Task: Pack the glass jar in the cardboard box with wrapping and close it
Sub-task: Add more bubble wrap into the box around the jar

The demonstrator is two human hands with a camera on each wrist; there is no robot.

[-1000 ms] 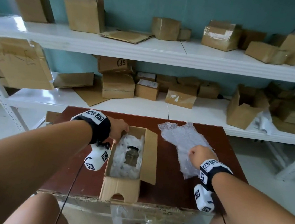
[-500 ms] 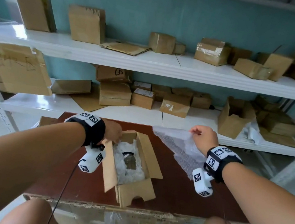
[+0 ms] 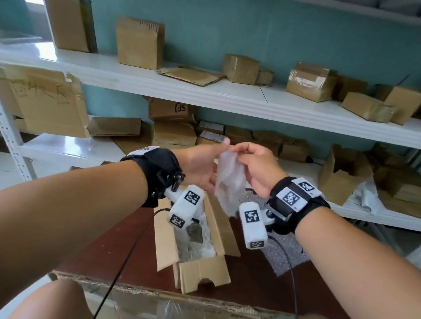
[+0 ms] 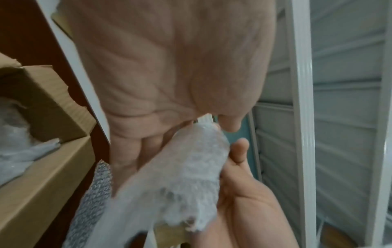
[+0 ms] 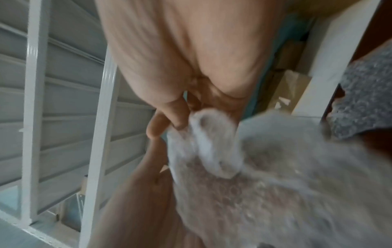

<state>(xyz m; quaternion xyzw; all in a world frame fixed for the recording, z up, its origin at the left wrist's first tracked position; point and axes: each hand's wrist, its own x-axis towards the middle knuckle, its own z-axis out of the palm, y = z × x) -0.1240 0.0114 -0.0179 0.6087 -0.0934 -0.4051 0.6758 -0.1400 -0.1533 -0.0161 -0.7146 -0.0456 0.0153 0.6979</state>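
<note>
Up at the middle of the head view, we have both hands raised over the table: our left hand (image 3: 198, 165) and our right hand (image 3: 258, 165) meet fingertip to fingertip and pinch the top edge of a sheet of bubble wrap (image 3: 227, 185), which hangs crumpled between the two palms. Down toward six o'clock from it sits the cardboard box (image 3: 201, 273) on the dark red table (image 3: 254, 290), its flaps standing open, and the glass jar (image 3: 195, 232) lies inside on a bed of white wrapping, partly hidden by the white camera block on our left wrist. At three o'clock of the box a second piece of bubble wrap (image 3: 281, 256) lies flat on the table. At twelve o'clock, white shelves (image 3: 237, 102) carry many other brown boxes. From the left wrist, our left hand (image 4: 169, 75) fills the upper part of the picture, its thumb and forefinger closed on the top of the bubble wrap (image 4: 186, 176), while our right hand (image 4: 244, 193) grips the same sheet from five o'clock; the box (image 4: 42, 176) shows at nine o'clock. From the right wrist, our right hand (image 5: 180, 58) takes up the twelve o'clock half, thumb and fingers nipping the bubble wrap (image 5: 254, 184), which spreads blurred toward four o'clock, and our left hand (image 5: 137, 184) reaches up from seven o'clock to the same edge.
</note>
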